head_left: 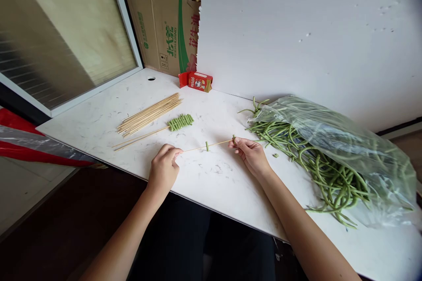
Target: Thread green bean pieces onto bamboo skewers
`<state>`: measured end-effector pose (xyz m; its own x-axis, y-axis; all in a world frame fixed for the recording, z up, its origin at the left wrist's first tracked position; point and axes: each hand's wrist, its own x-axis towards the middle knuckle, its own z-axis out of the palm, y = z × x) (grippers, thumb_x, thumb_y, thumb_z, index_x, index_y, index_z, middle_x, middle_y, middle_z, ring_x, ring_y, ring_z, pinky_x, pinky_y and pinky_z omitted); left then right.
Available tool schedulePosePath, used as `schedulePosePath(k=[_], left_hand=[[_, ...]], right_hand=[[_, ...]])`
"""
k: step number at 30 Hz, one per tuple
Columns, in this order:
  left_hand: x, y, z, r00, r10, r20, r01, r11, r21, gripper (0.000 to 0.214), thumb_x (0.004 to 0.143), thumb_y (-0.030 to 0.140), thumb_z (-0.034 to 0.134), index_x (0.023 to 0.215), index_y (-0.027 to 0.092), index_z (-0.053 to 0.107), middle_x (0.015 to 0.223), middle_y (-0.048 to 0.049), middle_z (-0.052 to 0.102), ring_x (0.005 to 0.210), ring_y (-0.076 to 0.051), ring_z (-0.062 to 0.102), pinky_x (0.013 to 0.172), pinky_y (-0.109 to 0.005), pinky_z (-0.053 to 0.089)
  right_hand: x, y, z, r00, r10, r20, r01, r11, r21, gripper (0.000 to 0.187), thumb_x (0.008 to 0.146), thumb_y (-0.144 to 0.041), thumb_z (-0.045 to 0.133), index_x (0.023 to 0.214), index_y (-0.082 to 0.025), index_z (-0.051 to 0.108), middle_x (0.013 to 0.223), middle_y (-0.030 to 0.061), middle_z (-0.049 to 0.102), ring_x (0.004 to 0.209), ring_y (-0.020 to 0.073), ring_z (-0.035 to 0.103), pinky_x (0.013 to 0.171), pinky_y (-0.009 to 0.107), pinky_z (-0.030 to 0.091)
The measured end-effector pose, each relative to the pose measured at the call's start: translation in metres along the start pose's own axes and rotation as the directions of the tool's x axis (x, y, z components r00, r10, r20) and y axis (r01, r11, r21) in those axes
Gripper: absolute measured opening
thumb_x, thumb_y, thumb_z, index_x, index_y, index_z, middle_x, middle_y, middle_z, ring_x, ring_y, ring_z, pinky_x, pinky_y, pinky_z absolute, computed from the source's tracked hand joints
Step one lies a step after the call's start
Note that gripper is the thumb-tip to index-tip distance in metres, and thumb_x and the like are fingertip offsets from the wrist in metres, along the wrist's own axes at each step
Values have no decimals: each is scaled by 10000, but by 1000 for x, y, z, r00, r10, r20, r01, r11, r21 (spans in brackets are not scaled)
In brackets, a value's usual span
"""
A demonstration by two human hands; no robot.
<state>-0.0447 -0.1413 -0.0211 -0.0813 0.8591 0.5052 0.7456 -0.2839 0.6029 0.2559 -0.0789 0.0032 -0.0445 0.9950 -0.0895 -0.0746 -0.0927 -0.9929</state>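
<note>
My left hand (165, 164) pinches one end of a thin bamboo skewer (193, 149), held just above the white table. One short piece of green bean (207, 146) sits crosswise partway along the stick. At the skewer's other end, my right hand (251, 154) is closed with its fingertips on another green bean piece (234, 138); whether the tip has gone through it I cannot tell. Beyond my left hand lies a finished-looking row of bean pieces (180, 122) threaded on skewers. A bundle of bare skewers (150, 114) rests behind that.
Long green beans (316, 162) spill from a clear plastic bag (349, 145) at the right. A small red box (200, 81) and a cardboard carton (165, 30) stand at the back. A bean scrap (275, 155) lies near my right wrist. The white table (211, 197) ends close to my lap.
</note>
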Motion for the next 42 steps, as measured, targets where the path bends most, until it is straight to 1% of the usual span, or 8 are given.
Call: schedulePosePath(k=[6,11,16,21,26,29,35,42], left_hand=[[-1,-1,1,1000,21,-8,-21,1000,7,523,723,-118,410,950,201,756,926,-30,687,808,-154,669,756,-246,570],[-2,-2,2,1000,21,-7,-21,1000,15,521,730,-118,417,959,209,752,936,-30,689,825,-157,674,761,-249,570],[-3,-2,2,1000,25,-15,-25,1000,18,514,729,-113,416,950,207,752,933,-30,691,823,-157,679,759,-248,569],[-2,-1,1,1000,28,-14,-28,1000,13,527,713,-120,408,947,203,753,928,-27,692,812,-152,674,753,-242,563],[-3,-2,2,1000,22,-11,-22,1000,14,521,703,-117,418,942,202,754,922,-26,694,813,-155,678,758,-242,565],[-4,-3,2,1000,25,-8,-25,1000,19,521,708,-115,420,949,205,754,931,-26,696,818,-156,680,761,-245,567],[-4,-3,1,998,51,-23,-51,998,22,524,704,-123,413,944,196,753,924,-26,691,806,-149,671,750,-236,559],[-3,-2,1,998,61,-33,-61,998,9,525,686,-143,411,927,183,745,914,-19,682,803,-138,667,745,-221,549]], right_hand=[[-1,2,1,1000,-6,1,6,1000,4,383,771,-590,875,866,-222,835,941,88,799,880,224,712,698,325,560],[-1,6,2,997,-67,-27,65,996,-65,362,824,-589,829,860,-229,831,935,84,805,887,238,725,729,347,571],[-3,5,5,992,-123,-42,118,987,-105,334,850,-572,812,843,-238,823,923,73,803,887,239,725,850,391,590],[-6,1,8,988,-149,-46,145,986,-78,293,847,-532,830,817,-240,826,889,67,786,901,245,721,945,427,593],[-8,1,8,982,-181,-62,173,979,-111,292,840,-532,836,837,-240,834,887,71,789,903,255,726,966,450,595],[-7,2,7,984,-172,-54,164,978,-128,295,845,-535,832,844,-240,838,891,69,793,898,253,726,965,446,592],[-7,1,7,989,-145,-33,140,984,-114,287,856,-522,828,826,-236,839,870,65,788,858,235,717,936,423,593],[-6,4,4,983,-183,-23,180,980,-90,286,827,-506,862,888,-227,847,886,68,807,863,228,738,925,407,613]])
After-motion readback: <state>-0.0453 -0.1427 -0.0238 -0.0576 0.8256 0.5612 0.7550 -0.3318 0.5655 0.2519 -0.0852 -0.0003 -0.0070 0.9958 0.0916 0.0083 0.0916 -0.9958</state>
